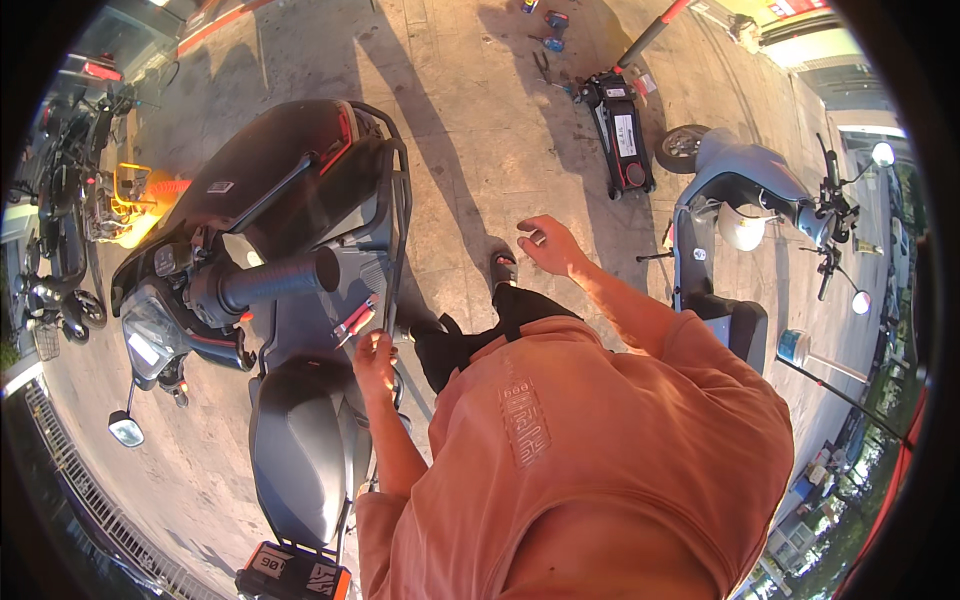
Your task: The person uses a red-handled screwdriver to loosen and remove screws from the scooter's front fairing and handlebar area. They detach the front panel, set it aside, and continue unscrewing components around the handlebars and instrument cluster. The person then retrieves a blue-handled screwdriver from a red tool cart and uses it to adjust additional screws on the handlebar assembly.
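Observation:
My left hand (374, 362) is raised over the dark scooter beside me, between its black seat (308, 445) and the footboard. Its fingers are curled in, and whatever they may hold is hidden. Just past the fingertips is a red-handled tool (356, 320), apparently lying on the grey footboard (338, 275); contact with the hand cannot be made out. The scooter's thick ribbed handlebar grip (290, 282) points toward me. Out to the right, my right hand (552, 246) hangs above the pavement, fingers loosely bent and apart, with nothing visible in it.
A black floor jack (620, 135) with a long handle stands ahead, near scattered tools (553, 42). To the right is a blue-grey scooter (745, 170) with a white helmet (742, 228). A black scooter body with a red light (340, 140) and a yellow frame (135, 205) are on the left.

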`<state>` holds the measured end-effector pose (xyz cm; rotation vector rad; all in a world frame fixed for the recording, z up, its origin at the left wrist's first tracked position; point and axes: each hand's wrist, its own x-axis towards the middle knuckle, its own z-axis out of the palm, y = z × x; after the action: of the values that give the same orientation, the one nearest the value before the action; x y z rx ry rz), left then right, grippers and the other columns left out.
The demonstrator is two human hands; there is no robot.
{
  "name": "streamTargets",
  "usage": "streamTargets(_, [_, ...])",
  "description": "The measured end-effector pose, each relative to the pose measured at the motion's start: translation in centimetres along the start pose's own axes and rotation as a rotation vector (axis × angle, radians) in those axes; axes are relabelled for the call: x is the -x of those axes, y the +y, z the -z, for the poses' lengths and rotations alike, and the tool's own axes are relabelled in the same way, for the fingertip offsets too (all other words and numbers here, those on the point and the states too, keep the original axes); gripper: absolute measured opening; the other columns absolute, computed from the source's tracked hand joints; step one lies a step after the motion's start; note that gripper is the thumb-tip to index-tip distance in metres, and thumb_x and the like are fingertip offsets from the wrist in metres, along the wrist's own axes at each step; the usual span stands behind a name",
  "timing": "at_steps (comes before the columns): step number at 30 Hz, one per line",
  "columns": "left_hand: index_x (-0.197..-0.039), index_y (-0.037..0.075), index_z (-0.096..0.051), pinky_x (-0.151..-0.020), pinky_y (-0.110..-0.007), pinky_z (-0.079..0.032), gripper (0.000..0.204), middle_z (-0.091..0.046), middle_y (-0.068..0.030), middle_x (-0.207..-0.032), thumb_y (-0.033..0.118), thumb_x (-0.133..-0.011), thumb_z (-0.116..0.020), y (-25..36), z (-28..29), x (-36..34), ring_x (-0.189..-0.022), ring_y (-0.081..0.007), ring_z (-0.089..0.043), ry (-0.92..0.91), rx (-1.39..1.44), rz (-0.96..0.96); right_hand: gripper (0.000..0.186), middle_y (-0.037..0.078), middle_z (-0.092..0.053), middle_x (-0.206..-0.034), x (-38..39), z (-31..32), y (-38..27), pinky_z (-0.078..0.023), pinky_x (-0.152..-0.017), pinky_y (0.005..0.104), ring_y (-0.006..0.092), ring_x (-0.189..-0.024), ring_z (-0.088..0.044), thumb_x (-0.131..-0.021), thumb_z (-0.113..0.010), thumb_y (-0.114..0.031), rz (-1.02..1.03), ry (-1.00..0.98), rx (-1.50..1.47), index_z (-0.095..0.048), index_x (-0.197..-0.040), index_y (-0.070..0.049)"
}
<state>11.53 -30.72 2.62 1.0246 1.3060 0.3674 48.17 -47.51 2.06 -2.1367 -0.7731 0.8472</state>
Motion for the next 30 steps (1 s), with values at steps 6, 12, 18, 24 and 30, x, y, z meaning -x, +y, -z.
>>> streamTargets(6, [-0.107, -0.001, -0.068, -0.072, -0.030, -0.054, 0.032, -0.071, -0.0090, -0.092, 0.024, -0.088, -0.073, 1.5, -7.2, 1.9, -0.080, -0.0167, -0.069, 0.047, -0.227, -0.009, 0.036, 0.014, -0.072, -0.110, -6.5, 6.9, 3.9, -0.054, -0.083, 0.0341, 0.0226, -0.095, -0.070, -0.090, -0.068, -0.024, -0.005, -0.040, 0.001, -0.067, -0.117, -0.001])
streamTargets(12, [-0.118, -0.001, -0.060, -0.073, -0.030, -0.052, 0.037, -0.069, -0.0132, -0.107, 0.031, -0.101, -0.057, 8.7, -8.8, 1.7, -0.085, -0.0189, -0.066, 0.051, 0.710, -0.207, 0.035, 0.014, -0.072, -0.108, -10.4, 8.3, 3.2, -0.052, -0.087, 0.0331, 0.0234, -0.102, -0.069, -0.091, -0.067, -0.026, -0.083, -0.138, 0.137, -0.069, -0.116, 0.000])
streamTargets(18, [-0.121, -0.004, -0.058, -0.078, -0.032, -0.052, 0.042, -0.069, -0.0165, -0.109, 0.032, -0.102, -0.053, 13.8, -7.1, 0.7, -0.088, -0.0186, -0.066, 0.049, 0.783, -0.540, 0.037, 0.016, -0.072, -0.106, -11.4, 6.0, -1.6, -0.053, -0.088, 0.0362, 0.0257, -0.098, -0.069, -0.090, -0.068, -0.026, -0.009, -0.393, 0.405, -0.068, -0.115, 0.002])
streamTargets(24, [-0.119, -0.004, -0.059, -0.078, -0.033, -0.051, 0.043, -0.069, -0.0158, -0.107, 0.034, -0.098, -0.060, 13.7, -4.5, -0.7, -0.087, -0.0190, -0.065, 0.079, 1.105, -0.670, 0.023, 0.007, -0.068, -0.090, -13.8, 5.1, -8.2, -0.051, -0.078, 0.0318, 0.0187, -0.083, -0.064, -0.088, -0.070, -0.014, 0.073, -0.348, 0.400, -0.068, -0.106, -0.002])
streamTargets(30, [-0.118, -0.003, -0.060, -0.078, -0.032, -0.049, 0.037, -0.069, -0.0137, -0.102, 0.025, -0.094, -0.066, 14.6, -4.7, -1.9, -0.085, -0.0185, -0.064, 0.124, 1.157, -0.645, 0.028, 0.005, -0.069, -0.094, -15.5, 6.3, -11.5, -0.051, -0.080, 0.0300, 0.0130, -0.088, -0.063, -0.083, -0.073, -0.013, 0.336, -0.459, 0.559, -0.066, -0.108, -0.002])
